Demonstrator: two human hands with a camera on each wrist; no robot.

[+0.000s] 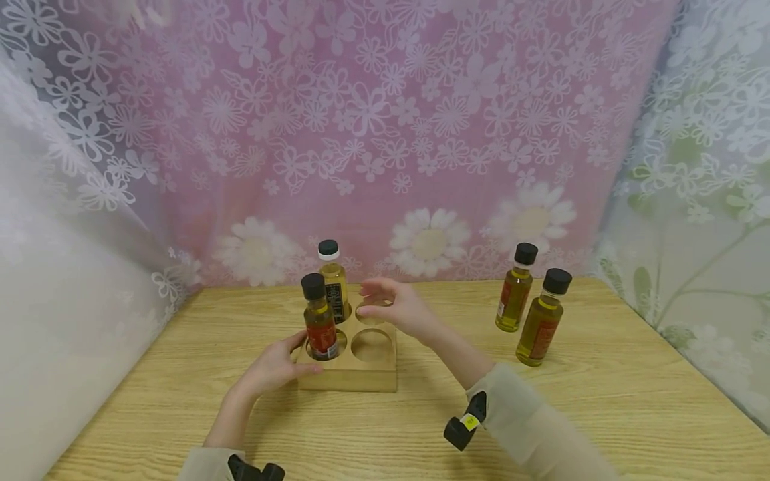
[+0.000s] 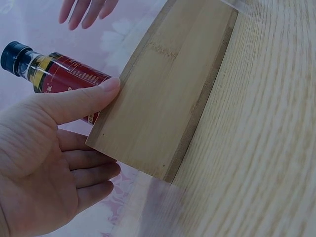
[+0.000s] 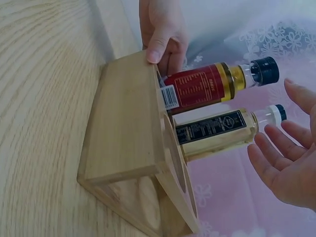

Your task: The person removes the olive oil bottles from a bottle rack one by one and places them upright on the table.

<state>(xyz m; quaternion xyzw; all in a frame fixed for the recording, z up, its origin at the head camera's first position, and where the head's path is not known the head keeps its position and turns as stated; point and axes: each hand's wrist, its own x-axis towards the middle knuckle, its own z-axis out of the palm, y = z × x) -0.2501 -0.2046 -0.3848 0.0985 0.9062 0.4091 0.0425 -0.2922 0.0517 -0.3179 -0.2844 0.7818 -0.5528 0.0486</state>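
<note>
Left hand (image 1: 273, 366), fingers relaxed and holding nothing, rests its thumb on the near-left corner of the wooden rack (image 1: 351, 364). Beside that thumb, the red-label bottle (image 1: 319, 321) stands in the rack's front-left hole; the black-label bottle (image 1: 333, 277) stands behind it. Right hand (image 1: 394, 308), fingers loosely spread and empty, hovers over the rear-right hole. Well to its right stand two loose bottles (image 1: 538, 324) on the table (image 1: 631, 401).

Square pale bamboo four-hole holder (image 1: 351, 374): smooth, matt. Light oak-grain wooden tabletop (image 1: 601, 414): matt. Clear glossy glass oil bottles (image 1: 320, 326): black matt plastic caps, paper labels. Pink floral sheer cloth backdrop (image 1: 385, 120).
</note>
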